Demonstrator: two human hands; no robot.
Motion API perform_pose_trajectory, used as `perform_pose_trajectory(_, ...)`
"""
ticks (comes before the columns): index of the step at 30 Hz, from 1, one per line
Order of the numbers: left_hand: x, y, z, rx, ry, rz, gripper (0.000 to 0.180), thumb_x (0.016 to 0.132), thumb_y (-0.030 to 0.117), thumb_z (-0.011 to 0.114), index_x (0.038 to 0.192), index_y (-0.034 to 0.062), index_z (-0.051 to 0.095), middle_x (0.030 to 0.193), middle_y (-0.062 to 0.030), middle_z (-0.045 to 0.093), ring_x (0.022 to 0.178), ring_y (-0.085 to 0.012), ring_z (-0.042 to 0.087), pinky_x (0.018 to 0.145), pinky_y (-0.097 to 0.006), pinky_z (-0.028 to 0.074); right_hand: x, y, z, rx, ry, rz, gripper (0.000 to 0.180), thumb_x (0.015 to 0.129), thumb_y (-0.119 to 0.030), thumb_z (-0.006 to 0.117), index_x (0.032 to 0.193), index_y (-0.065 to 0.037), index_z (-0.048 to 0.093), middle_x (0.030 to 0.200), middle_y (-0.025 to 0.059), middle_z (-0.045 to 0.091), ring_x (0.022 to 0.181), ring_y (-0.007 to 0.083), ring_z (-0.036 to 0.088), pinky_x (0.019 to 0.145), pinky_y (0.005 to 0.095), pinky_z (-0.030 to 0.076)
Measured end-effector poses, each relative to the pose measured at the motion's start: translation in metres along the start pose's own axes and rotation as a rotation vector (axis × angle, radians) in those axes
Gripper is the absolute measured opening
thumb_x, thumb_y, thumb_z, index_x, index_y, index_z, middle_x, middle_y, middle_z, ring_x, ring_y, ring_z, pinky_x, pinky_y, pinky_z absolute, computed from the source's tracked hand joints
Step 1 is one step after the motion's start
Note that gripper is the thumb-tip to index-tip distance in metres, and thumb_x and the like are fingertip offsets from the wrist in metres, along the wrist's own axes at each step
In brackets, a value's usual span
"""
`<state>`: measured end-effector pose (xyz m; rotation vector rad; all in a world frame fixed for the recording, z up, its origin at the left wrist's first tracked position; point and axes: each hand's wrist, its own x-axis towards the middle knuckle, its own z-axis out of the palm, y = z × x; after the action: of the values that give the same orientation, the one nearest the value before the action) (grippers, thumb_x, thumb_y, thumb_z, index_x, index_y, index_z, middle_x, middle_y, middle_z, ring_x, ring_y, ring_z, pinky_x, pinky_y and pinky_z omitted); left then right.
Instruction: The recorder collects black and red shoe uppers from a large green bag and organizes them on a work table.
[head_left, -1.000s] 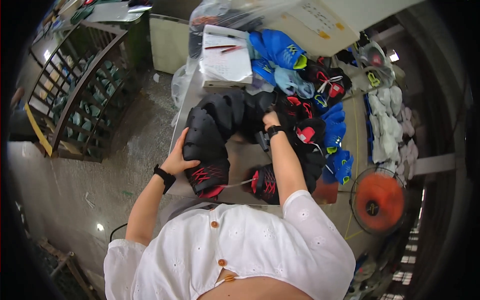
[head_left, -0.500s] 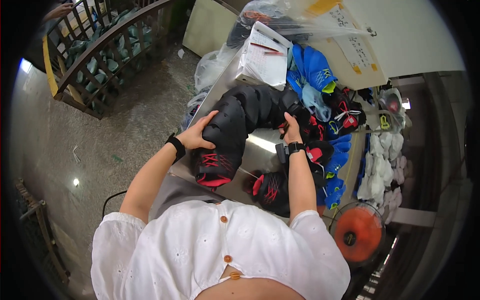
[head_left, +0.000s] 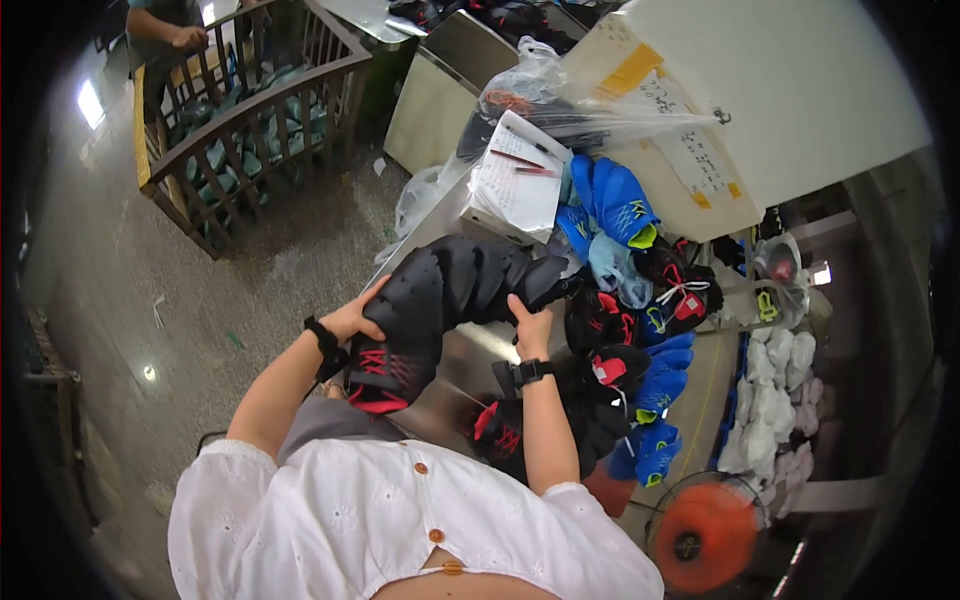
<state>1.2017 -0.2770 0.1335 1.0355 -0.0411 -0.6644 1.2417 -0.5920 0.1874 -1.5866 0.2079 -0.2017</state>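
Left hand (head_left: 357, 318) wrapped over the near end of a curved stack of black shoe uppers (head_left: 440, 300), fingers closed on the top piece just above the red lacing. Right hand (head_left: 531, 325) gripping the stack's far side from below, thumb on top, black watch (head_left: 527, 372) on that wrist. Stack held just above the metal surface (head_left: 470, 350), arching from the person's lap toward the notebook (head_left: 517, 182). More black and red uppers (head_left: 600, 325) piled just beside the right forearm, blue ones (head_left: 615, 205) beyond them, possibly some bagged; plastic glare blurs that corner. Orange fan (head_left: 700, 535) low on the right. Wooden railing (head_left: 250, 110) far left.
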Motion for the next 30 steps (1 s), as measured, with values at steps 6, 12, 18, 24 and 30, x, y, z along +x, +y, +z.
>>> perform_pose_trajectory(6,-0.029,0.021,0.01,-0.12,0.084,-0.075,0.104,0.049,-0.016,0.06,0.139,0.0194,0.021,0.126,-0.0115,0.041,0.111,-0.0224,0.044,0.092,-0.029,0.035,-0.024,-0.013,0.012,-0.005,-0.007,0.059,0.042,0.07,-0.009,0.071,0.105,0.006,0.054,0.101,0.0079,0.058,0.089,0.0155,0.054,0.082,0.0275,0.041)
perform_pose_trajectory(12,-0.055,0.036,-0.022,-0.216,-0.055,0.018,0.108,0.049,-0.016,0.059,0.14,0.0163,0.012,0.133,-0.0099,0.034,0.118,-0.0199,0.039,0.096,-0.031,0.032,-0.047,-0.066,0.063,0.029,0.041,-0.05,0.041,0.066,-0.01,0.073,0.1,0.007,0.057,0.095,0.0104,0.061,0.084,0.0174,0.058,0.078,0.029,0.045)
perform_pose_trajectory(18,-0.105,0.098,-0.125,-0.26,-0.035,0.162,0.108,0.044,-0.016,0.06,0.139,0.0111,0.015,0.129,-0.014,0.039,0.117,-0.0275,0.041,0.098,-0.036,0.032,-0.025,-0.101,0.195,-0.112,-0.13,-0.068,0.038,0.067,-0.012,0.072,0.098,0.006,0.058,0.093,0.0081,0.062,0.082,0.0146,0.057,0.076,0.0274,0.045)
perform_pose_trajectory(24,-0.162,0.168,-0.214,-0.286,0.138,0.313,0.089,0.037,-0.01,0.057,0.123,0.003,0.038,0.114,-0.0099,0.053,0.108,-0.029,0.05,0.096,-0.04,0.037,-0.005,-0.097,0.344,0.031,-0.237,-0.039,0.037,0.067,-0.014,0.074,0.095,0.005,0.059,0.09,0.0056,0.062,0.08,0.0129,0.056,0.074,0.0262,0.044)
perform_pose_trajectory(30,-0.15,0.178,-0.252,-0.299,0.173,0.321,0.088,0.037,-0.008,0.057,0.122,0.0036,0.04,0.11,-0.0103,0.054,0.103,-0.0275,0.053,0.092,-0.038,0.04,0.027,-0.08,0.369,0.11,-0.27,-0.06,0.039,0.067,-0.01,0.072,0.101,0.004,0.057,0.094,0.0039,0.061,0.083,0.0122,0.055,0.077,0.0259,0.043)
